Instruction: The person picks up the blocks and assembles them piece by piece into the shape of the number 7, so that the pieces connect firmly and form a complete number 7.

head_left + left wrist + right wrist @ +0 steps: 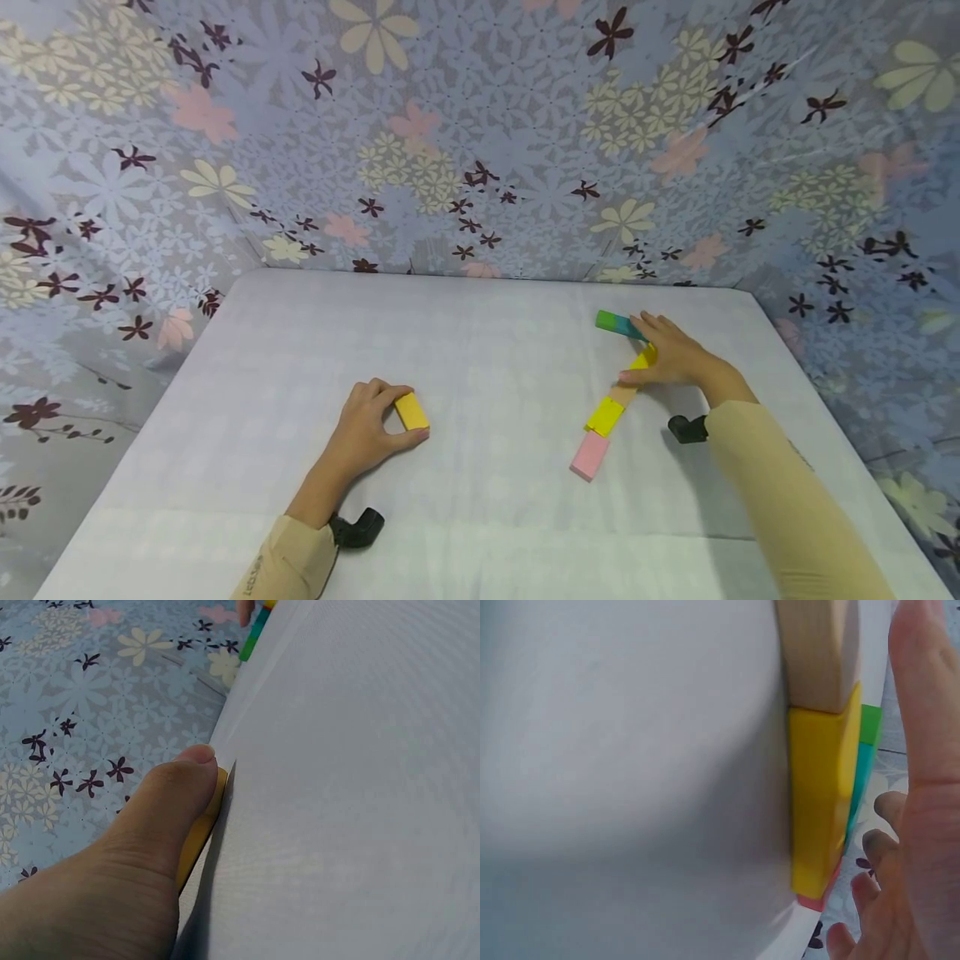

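On the white table, my left hand (pixel 363 433) pinches a yellow-orange block (pixel 412 412) by its two ends, between thumb and fingers. My right hand (pixel 678 354) hovers with spread fingers over a bent row of blocks. Beneath it is a yellow block (pixel 821 802), joined end to end with a plain wooden block (pixel 623 394). Another yellow block (pixel 604 417) and a pink block (pixel 590 456) continue the row toward me. At the far end lie a green block (pixel 606 320) and a teal block (pixel 628 327). A red block (pixel 811 902) shows past the yellow one, hidden by the hand from above.
The white cloth-covered table (pixel 480 517) ends at a floral curtain (pixel 480 150) behind and on both sides. Black wrist-worn pieces stick out by the left sleeve (pixel 288 558) and the right sleeve (pixel 787 492).
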Tool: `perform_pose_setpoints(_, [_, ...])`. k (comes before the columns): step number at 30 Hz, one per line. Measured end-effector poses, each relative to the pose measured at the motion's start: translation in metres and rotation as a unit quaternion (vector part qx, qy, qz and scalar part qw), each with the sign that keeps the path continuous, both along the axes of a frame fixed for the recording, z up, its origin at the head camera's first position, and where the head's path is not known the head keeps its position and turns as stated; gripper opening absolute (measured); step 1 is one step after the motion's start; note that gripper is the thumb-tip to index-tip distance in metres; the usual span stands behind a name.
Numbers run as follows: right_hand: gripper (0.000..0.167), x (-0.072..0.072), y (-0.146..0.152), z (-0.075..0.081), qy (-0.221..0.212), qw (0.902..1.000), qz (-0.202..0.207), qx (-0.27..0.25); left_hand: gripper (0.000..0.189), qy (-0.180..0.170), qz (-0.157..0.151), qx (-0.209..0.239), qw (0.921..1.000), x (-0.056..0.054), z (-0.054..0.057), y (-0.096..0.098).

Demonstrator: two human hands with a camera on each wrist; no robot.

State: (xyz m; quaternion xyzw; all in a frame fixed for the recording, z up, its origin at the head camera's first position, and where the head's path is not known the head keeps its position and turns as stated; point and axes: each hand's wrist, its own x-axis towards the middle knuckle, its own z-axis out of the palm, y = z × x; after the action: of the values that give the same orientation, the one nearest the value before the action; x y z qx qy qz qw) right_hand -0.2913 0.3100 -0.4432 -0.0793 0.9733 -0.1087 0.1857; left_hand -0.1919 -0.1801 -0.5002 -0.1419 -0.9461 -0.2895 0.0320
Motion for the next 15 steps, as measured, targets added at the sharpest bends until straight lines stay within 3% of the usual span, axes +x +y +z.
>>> perform_pose_setpoints(15, [0.128, 0.001, 0.005, -0.013, -0.013, 0.9998, 0.002, -0.014, 0.07, 0.008, -0.012, -0.001, 0.9999, 0.0, 0.001, -0.001])
